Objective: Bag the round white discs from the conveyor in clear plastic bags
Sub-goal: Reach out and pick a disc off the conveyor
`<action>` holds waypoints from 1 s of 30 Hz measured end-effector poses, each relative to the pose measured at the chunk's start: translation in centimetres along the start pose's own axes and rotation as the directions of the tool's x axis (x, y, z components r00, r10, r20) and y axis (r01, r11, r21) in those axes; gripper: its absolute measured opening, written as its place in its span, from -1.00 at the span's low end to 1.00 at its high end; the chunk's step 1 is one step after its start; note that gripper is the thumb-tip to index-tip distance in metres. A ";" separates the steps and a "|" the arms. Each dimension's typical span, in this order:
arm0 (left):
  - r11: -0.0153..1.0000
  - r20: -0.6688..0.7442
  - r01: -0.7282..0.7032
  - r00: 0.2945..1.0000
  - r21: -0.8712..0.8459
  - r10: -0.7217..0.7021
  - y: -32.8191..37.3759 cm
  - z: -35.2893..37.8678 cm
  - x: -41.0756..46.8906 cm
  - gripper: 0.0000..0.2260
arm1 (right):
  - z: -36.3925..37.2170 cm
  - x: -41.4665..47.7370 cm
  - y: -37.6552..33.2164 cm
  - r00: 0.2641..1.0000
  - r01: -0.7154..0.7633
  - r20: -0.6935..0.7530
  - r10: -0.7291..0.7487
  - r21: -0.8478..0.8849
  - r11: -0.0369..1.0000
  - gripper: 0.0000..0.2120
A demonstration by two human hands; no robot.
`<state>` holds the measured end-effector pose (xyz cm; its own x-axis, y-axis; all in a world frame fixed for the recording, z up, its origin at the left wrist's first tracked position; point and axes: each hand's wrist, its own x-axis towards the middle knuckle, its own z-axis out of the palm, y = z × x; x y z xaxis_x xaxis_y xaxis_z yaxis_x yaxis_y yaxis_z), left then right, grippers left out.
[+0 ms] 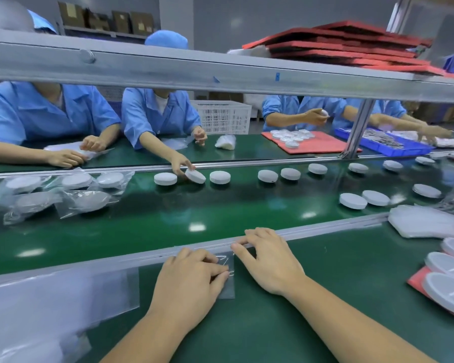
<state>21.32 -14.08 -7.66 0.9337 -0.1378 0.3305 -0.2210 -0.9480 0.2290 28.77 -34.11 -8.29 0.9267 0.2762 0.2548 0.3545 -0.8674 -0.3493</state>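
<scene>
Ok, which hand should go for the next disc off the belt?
Right, probably. The nearest loose discs lie on the belt to the right, on the side of the right hand. The left hand pinches the clear bag and can hold it steady.

The left hand, pinching a clear bag, covers most of it. Whether the right hand grips the bag's upper edge or only touches it cannot be told. A pile of bags on the worktop is smeared and cut off by the left and bottom edges. White trays run off the right edge. The shelf rail hides the heads of the workers opposite. The contents of the blue bin are too blurred to make out.
</scene>
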 end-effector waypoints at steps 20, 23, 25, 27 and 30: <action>0.997 -0.061 0.075 0.995 -0.022 -0.076 -0.2 0.0 0.1 -0.86 | -0.3 -0.4 -0.5 1.000 -0.015 0.000 0.015 0.034 0.999 -0.63; 0.995 -0.047 0.081 0.995 -0.057 -0.084 -0.1 0.0 0.3 -0.86 | -0.1 -0.2 -0.3 1.000 -0.009 -0.005 0.009 0.018 1.000 -0.63; 0.992 -0.067 0.093 0.993 -0.086 -0.098 0.3 -0.1 0.8 -0.85 | -0.1 -0.1 -0.2 1.000 -0.007 -0.008 0.007 0.004 1.000 -0.63; 0.991 -0.073 0.083 0.993 -0.109 -0.091 1.0 -0.1 1.3 -0.83 | -0.1 -0.1 -0.2 1.000 -0.003 0.004 0.003 0.007 1.000 -0.63; 0.996 -0.066 0.028 0.997 -0.088 -0.034 2.1 -0.5 2.8 -0.82 | -0.7 -0.2 0.0 0.996 -0.009 -0.090 0.017 0.084 0.996 -0.61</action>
<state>23.35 -16.30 -5.83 0.9201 -0.0863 0.3821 -0.2185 -0.9227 0.3176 28.53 -34.42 -7.71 0.9175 0.2232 0.3291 0.3552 -0.8321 -0.4260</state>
